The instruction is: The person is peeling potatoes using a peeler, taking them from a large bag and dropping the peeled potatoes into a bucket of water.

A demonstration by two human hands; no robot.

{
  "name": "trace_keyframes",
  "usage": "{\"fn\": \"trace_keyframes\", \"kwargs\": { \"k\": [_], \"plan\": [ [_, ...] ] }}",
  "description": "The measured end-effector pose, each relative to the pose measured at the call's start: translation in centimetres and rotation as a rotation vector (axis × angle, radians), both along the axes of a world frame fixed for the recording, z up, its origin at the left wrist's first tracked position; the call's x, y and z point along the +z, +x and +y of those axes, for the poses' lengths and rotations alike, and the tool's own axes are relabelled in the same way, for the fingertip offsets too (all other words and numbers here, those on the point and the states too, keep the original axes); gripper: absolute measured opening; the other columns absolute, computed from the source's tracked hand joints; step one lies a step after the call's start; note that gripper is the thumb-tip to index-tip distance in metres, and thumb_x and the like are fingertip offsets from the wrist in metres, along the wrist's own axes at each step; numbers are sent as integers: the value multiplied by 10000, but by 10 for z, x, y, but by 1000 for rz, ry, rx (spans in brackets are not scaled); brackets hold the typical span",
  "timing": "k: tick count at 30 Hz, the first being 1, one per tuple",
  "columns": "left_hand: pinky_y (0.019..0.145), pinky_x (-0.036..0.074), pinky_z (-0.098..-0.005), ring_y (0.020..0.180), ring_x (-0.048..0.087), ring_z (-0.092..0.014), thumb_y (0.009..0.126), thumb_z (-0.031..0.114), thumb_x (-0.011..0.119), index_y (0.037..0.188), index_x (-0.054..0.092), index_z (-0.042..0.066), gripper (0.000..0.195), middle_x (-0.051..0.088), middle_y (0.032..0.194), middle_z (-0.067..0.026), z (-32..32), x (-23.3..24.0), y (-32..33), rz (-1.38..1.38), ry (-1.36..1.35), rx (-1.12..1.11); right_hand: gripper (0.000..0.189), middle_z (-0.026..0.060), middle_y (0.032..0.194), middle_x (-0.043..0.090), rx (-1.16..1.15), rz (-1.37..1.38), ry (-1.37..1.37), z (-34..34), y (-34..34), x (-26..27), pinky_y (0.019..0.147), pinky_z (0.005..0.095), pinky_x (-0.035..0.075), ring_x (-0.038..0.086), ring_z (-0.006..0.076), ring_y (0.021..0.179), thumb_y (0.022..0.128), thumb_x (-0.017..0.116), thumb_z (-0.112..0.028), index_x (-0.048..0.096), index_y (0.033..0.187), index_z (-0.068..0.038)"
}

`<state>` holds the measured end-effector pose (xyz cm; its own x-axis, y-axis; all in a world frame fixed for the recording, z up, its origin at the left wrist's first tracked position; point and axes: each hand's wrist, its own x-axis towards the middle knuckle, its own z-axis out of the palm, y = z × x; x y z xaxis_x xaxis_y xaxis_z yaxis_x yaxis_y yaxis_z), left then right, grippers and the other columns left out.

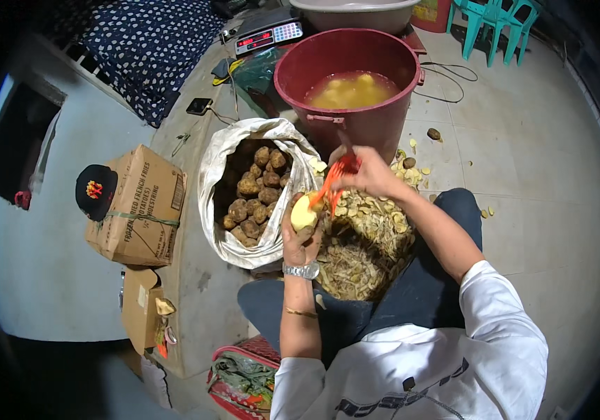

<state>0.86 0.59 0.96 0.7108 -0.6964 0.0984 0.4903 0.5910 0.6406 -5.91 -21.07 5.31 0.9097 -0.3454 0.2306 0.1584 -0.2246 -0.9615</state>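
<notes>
My left hand [300, 241], with a metal watch at its wrist, holds a largely peeled potato [303, 214]. In my right hand [368, 170] is an orange-red peeler [334, 181], blurred by motion, its lower end at the potato's upper side. Below both hands a heap of potato peelings [363, 268] lies between my legs. Left of the potato stands an open white sack [213, 210] of unpeeled, soil-covered potatoes [250, 210]. Beyond my hands is a large dark red tub [363, 126] in which peeled potatoes [349, 92] sit in cloudy yellowish water.
A digital scale [268, 39] and a phone [199, 106] on a cable rest on the concrete ledge [195, 273]. A cardboard box [142, 210] with a black cap [96, 191] stands left. Loose peel and a potato [433, 134] dot the tiles. Green plastic chairs [494, 23] stand far right.
</notes>
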Motion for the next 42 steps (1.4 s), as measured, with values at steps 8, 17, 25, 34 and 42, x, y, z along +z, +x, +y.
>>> {"fn": "trace_keyframes", "kwargs": {
  "k": [8,17,25,34,42],
  "plan": [
    [1034,451,-383,1180,562,-280,616,22,793,1380,374,-36,874,549,1278,-155,1,0,1,-65,98,-57,425,28,878,647,92,-23,-82,-1,-2,7,759,282,506,582,96,829,701,859,-78,602,1026,14],
    [945,513,-351,1112,602,-249,567,62,849,1352,423,-41,899,570,1237,-147,5,-6,5,-287,180,-100,430,4,897,624,110,-21,-77,-31,-3,7,786,284,493,578,112,851,667,884,-126,620,988,-17],
    [953,517,-351,1108,607,-223,568,24,874,1334,441,-45,883,581,1232,-140,5,6,3,-456,371,-161,387,21,862,667,35,151,-269,-48,-2,1,737,312,502,593,113,810,647,873,-93,658,954,3],
    [964,508,-359,1129,602,-244,578,10,838,1334,429,-56,862,574,1249,-156,-1,-4,5,-436,290,-132,388,16,834,650,74,226,-27,-60,0,-9,706,272,512,601,109,803,666,855,-54,643,985,8],
    [987,493,-360,1151,591,-262,594,-27,806,1337,434,-29,831,571,1269,-156,-4,-5,0,-138,116,-135,367,43,866,654,25,103,-35,-44,2,4,719,275,510,597,107,779,735,821,-96,623,1025,12]
  ]
}}
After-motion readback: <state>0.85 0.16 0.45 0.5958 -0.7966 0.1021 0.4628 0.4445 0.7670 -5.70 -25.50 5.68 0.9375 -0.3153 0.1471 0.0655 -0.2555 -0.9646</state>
